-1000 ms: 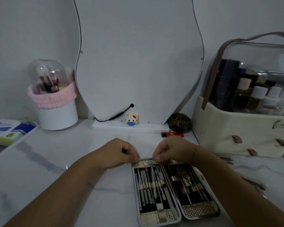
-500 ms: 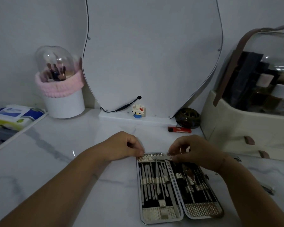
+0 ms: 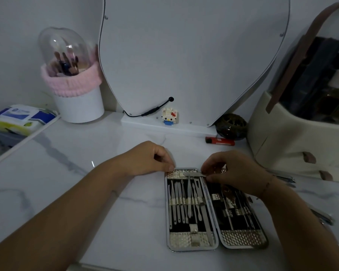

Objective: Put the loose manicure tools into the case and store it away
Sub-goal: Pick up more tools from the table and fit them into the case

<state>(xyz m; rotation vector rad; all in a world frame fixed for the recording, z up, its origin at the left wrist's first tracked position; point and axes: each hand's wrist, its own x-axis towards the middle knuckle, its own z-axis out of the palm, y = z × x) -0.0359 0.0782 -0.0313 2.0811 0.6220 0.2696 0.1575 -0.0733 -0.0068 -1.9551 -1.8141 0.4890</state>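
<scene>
Both hands [image 3: 145,159] [image 3: 233,169] at open case's [image 3: 192,243] far end

My right hand [image 3: 235,171] covers the case's [image 3: 192,245] far right corner; the organiser [image 3: 294,137] runs off frame.

Open case [image 3: 213,239] flat on the counter [image 3: 76,182], both hands at its far end: left hand [image 3: 147,159] on the left corner, right hand [image 3: 231,169] over the right half. Lighter [image 3: 219,141] behind, mirror [image 3: 194,55] further back.
</scene>
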